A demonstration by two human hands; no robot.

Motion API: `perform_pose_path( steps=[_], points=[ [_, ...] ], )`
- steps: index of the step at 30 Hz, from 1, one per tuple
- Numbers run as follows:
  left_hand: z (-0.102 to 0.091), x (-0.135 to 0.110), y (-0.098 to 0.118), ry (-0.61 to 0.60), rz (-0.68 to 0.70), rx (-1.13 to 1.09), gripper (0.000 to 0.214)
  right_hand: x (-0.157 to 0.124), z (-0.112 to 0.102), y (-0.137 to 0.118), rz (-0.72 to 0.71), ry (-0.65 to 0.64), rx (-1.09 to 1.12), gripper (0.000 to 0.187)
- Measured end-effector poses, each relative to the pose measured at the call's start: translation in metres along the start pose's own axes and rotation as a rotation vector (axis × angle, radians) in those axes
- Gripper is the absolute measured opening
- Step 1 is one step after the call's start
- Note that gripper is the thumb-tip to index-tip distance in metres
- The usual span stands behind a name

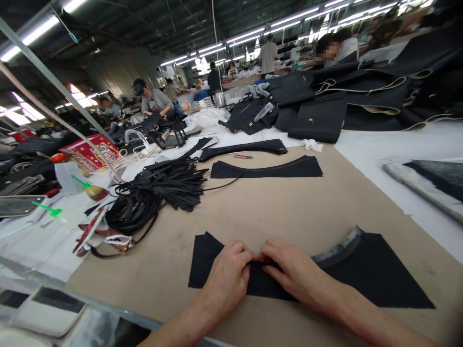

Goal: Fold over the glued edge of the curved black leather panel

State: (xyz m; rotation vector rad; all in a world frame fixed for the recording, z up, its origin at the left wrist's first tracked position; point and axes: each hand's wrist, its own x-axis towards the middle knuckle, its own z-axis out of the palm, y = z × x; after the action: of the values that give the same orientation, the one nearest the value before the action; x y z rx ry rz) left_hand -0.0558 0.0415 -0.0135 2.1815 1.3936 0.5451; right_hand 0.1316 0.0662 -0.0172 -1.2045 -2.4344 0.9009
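Note:
A long black cut piece (369,270) lies flat on the brown paper sheet (289,202) near the table's front edge. My left hand (227,277) rests on its middle with fingers curled, pinching the upper edge. My right hand (294,274) meets it fingertip to fingertip, also pressed down and pinching the same edge. A grey folded strip (338,250) runs along the piece's top edge to the right of my right hand.
Two curved black pieces (267,168) and small snips (243,156) lie farther back. A bundle of black straps (159,190) sits at left, by bottles (92,188) and a red box (90,152). Stacked black bag panels (325,113) fill the far right. Several people work behind.

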Motion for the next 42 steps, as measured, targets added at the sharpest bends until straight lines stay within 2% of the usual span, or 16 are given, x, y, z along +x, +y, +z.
perform_pose_path(
  steps=[5,9,12,16,21,25,29,32,37,39,42],
  points=[
    [0.013,-0.017,-0.005,0.056,0.097,0.116,0.035,-0.007,0.001,0.004,-0.04,0.009,0.032,0.014],
    [0.025,-0.035,-0.01,0.082,0.211,0.257,0.048,-0.012,0.0,0.007,-0.086,-0.002,0.02,0.015],
    [0.023,-0.041,-0.013,0.083,0.238,0.283,0.051,-0.016,-0.003,0.008,-0.102,-0.011,-0.024,0.015],
    [0.009,-0.041,-0.018,0.045,0.255,0.243,0.05,-0.021,-0.008,0.009,-0.096,-0.019,-0.047,0.015],
    [0.002,-0.033,-0.014,0.123,0.184,0.119,0.032,-0.026,-0.01,0.011,-0.08,-0.012,-0.039,0.015],
    [0.014,-0.018,0.003,0.171,0.055,0.043,0.028,-0.027,-0.009,0.01,-0.08,0.001,-0.045,0.015],
    [0.026,-0.011,0.014,0.139,0.047,0.038,0.031,-0.027,-0.008,0.009,-0.095,-0.006,-0.066,0.014],
    [0.034,-0.018,0.012,0.177,0.133,0.152,0.033,-0.029,-0.008,0.008,-0.099,0.007,-0.094,0.013],
    [0.041,-0.042,-0.002,0.292,0.419,0.449,0.052,-0.032,-0.008,0.009,-0.095,0.007,-0.1,0.014],
    [0.042,-0.048,-0.007,0.293,0.456,0.51,0.054,-0.032,-0.007,0.01,-0.095,0.002,-0.093,0.013],
    [0.042,-0.051,-0.012,0.256,0.435,0.502,0.052,-0.031,-0.004,0.013,-0.102,0.003,-0.077,0.014]
  ],
)
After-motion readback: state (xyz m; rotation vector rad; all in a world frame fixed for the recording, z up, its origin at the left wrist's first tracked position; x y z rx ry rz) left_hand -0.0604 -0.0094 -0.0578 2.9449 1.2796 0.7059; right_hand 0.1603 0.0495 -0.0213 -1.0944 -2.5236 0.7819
